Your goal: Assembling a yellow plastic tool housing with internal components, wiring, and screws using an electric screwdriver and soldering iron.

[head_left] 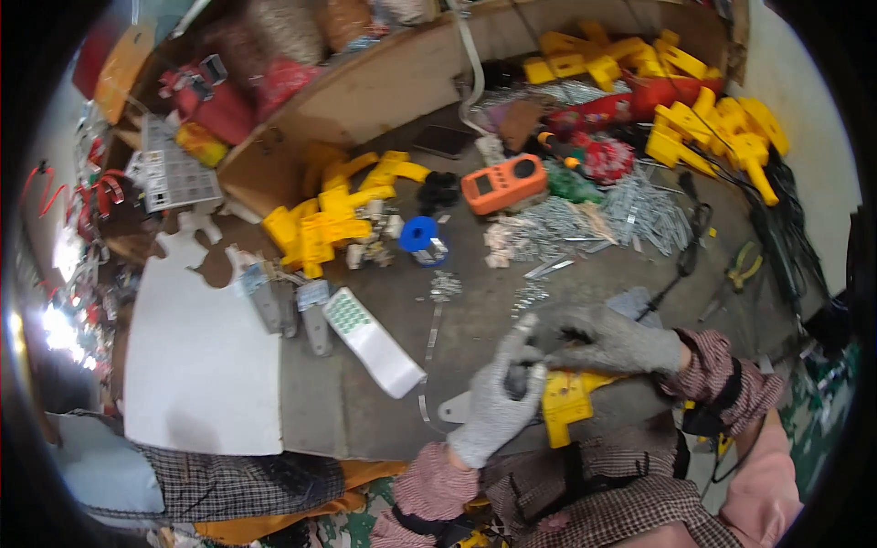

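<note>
Both my hands wear grey gloves and meet above the near edge of the table. My left hand [496, 402] has its thumb and fingers drawn together in a pinch. Beside it, my right hand [617, 340] is also closed, its fingertips close to the left ones. Whatever lies between the fingers is too small and blurred to name. Just below the hands is a yellow plastic part [566, 406] with an angled arm, partly covered by my right hand. A flat grey piece with a hole [453, 407] pokes out beside my left hand.
Yellow parts [320, 228] are heaped at the left and back right. Silvery metal pins [630, 215] lie beyond my right hand, near an orange meter [504, 184]. A blue spool [420, 235], a white and green strip [373, 342], pliers [744, 265] and a white board [206, 365] surround the workspace.
</note>
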Available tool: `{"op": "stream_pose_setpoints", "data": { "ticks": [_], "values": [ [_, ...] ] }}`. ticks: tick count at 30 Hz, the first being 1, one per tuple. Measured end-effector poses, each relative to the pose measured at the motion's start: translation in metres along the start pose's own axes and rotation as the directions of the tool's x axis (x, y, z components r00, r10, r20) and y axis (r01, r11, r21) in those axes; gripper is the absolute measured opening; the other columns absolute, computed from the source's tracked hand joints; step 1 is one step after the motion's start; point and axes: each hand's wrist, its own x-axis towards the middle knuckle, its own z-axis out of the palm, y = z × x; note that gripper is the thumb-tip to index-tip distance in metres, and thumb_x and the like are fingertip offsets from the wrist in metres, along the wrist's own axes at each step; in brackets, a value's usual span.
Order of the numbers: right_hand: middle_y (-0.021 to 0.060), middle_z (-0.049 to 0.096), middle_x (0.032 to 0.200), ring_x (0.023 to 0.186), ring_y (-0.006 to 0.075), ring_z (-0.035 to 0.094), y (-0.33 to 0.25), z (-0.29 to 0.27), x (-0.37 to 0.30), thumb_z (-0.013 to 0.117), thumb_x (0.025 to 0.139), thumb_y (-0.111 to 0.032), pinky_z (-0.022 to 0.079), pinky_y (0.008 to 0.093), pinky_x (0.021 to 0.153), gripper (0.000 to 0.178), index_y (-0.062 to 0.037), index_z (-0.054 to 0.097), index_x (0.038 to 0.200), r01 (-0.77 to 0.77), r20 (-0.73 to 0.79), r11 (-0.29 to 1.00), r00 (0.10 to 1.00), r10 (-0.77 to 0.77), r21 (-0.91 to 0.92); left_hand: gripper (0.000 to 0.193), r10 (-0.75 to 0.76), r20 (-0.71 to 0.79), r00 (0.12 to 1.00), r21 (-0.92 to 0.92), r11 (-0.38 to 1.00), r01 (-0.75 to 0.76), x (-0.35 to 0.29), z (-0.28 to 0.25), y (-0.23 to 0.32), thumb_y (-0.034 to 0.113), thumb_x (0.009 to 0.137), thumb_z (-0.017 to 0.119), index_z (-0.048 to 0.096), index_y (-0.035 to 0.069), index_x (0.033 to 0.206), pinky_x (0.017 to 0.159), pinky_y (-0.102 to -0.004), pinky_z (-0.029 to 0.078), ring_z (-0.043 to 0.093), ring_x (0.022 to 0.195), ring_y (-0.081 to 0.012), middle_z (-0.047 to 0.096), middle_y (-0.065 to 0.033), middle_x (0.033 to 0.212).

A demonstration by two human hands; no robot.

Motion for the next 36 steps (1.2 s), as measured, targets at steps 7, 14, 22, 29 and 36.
{"op": "stream_pose_setpoints", "data": {
  "ticks": [7,14,22,29,36],
  "values": [
    [0.0103,0.059,0.111,0.108,0.0204,0.06,0.002,-0.025,-0.008,0.077,0.088,-0.034,0.048,0.0332,0.094,0.05,-0.0041,0.056,0.122,-0.1,0.051,0.901,0.995,0.086,0.423,0.031,-0.297,0.249,0.922,-0.003,0.952,0.307,0.023,-0.01,0.027,0.015,0.09,0.073,0.063,0.003,0.117,0.077,-0.0275,0.051,0.062,0.082,-0.0093,0.07,-0.0048,0.091],
    [0.0139,0.057,0.122,0.114,0.0326,0.057,0.007,-0.033,-0.014,0.068,0.087,-0.017,0.049,0.0405,0.098,0.031,-0.0068,0.066,0.116,0.306,-0.006,0.855,0.94,-0.34,-0.419,0.012,0.115,0.137,0.984,0.561,0.809,-0.172,0.034,0.006,0.032,0.01,0.09,0.063,0.065,0.001,0.097,0.076,-0.0449,0.05,0.06,0.09,-0.0391,0.057,-0.0166,0.101],
    [0.0213,0.067,0.09,0.081,0.0364,0.069,0.016,-0.026,-0.015,0.052,0.102,-0.022,0.054,0.0449,0.07,0.035,-0.0017,0.054,0.13,-0.125,-0.164,0.979,0.982,0.099,-0.16,0.037,0.056,0.116,0.992,0.313,0.945,-0.089,0.039,-0.013,0.023,0.012,0.08,0.077,0.064,0.002,0.113,0.082,-0.0341,0.05,0.06,0.093,-0.0241,0.056,-0.0103,0.111],
    [0.0185,0.069,0.088,0.075,0.0254,0.071,0.01,-0.024,-0.008,0.05,0.103,-0.018,0.056,0.0377,0.066,0.028,0.0025,0.046,0.122,-0.183,-0.256,0.967,0.94,0.224,0.175,0.036,-0.17,0.088,0.982,0.182,0.972,0.151,0.05,0.004,0.053,0.009,0.083,0.081,0.066,0.001,0.115,0.077,-0.0215,0.047,0.055,0.089,-0.0075,0.061,-0.0041,0.106],
    [0.0153,0.068,0.095,0.083,0.0224,0.071,0.008,-0.007,-0.007,0.055,0.101,-0.018,0.056,0.0354,0.073,0.022,0.0014,0.053,0.111,-0.091,-0.133,0.899,0.978,0.162,0.428,0.019,-0.39,-0.013,0.921,-0.174,0.908,0.382,0.048,0.004,0.054,0.005,0.087,0.077,0.066,-0.001,0.102,0.074,-0.0254,0.055,0.067,0.083,-0.0117,0.07,-0.005,0.09]
  ]
}}
